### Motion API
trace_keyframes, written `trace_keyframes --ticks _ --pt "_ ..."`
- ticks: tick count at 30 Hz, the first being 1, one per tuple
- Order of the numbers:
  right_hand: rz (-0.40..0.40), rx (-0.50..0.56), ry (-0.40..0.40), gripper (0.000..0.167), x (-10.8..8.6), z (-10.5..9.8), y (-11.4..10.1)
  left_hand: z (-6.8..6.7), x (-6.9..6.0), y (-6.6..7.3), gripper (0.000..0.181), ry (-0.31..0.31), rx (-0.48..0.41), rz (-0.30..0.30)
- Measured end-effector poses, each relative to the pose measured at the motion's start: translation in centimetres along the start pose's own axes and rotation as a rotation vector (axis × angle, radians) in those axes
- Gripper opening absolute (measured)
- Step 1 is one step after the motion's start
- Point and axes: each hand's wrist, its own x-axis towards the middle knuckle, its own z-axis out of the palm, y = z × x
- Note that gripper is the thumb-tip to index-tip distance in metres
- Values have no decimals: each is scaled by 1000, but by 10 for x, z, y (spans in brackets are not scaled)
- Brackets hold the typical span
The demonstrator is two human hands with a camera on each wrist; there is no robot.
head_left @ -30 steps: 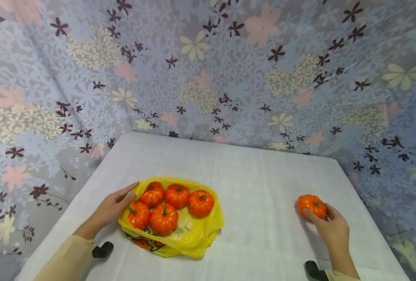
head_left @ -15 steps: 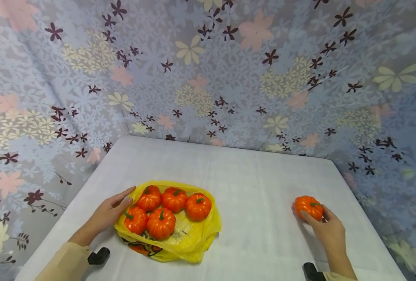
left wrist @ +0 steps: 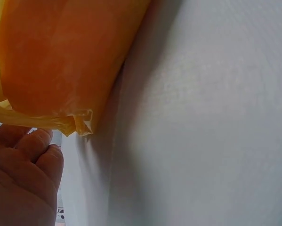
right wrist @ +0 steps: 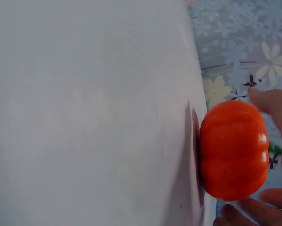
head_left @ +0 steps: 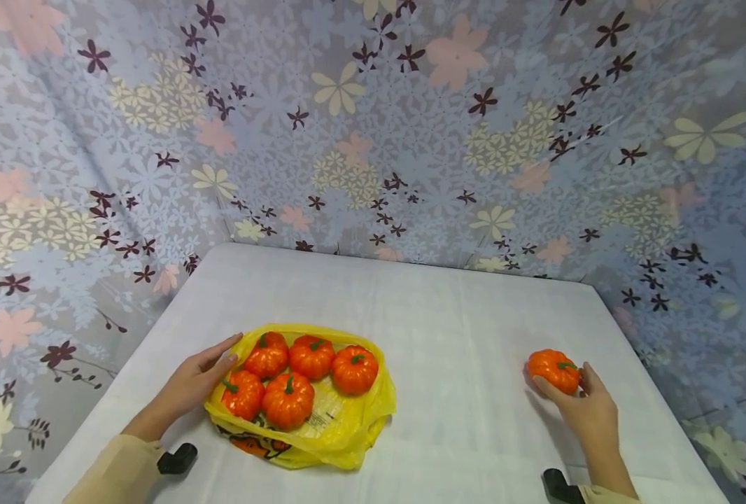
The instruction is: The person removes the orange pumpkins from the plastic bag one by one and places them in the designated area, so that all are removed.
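Note:
In the head view my left hand [head_left: 193, 381] rests at the left rim of a yellow plastic bag [head_left: 354, 427], fingers fairly straight along its outer side. Several shiny orange toy pumpkins [head_left: 288, 400] with green stems lie inside the bag's open mouth. The left wrist view shows the bag's side [left wrist: 65, 61] with orange showing through, close to the fingers. On the right of the table sits one separate toy pumpkin [head_left: 553, 371]. My right hand [head_left: 590, 413] is spread around it; the right wrist view has small gaps between the pumpkin [right wrist: 234, 150] and the thumb and fingers.
A white cloth covers the table [head_left: 448, 336]. Behind and beside it hangs a flower-patterned curtain [head_left: 373, 126]. Black wrist-camera mounts stand out beside the left wrist [head_left: 178, 459] and the right wrist [head_left: 562, 486].
The head view has shifted slightly. My right fingers have lifted a little away from the single pumpkin, which stays in place. The left hand and the bag have not visibly moved.

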Motion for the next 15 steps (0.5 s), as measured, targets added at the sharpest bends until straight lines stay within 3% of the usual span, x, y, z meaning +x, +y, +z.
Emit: trace_keyframes --ticks 7,15 --pt "-38 3 55 132 -4 -2 -8 -2 2 2 61 0 11 0" --pt "-125 0 105 124 -9 -8 -22 -1 1 2 62 -1 14 8"
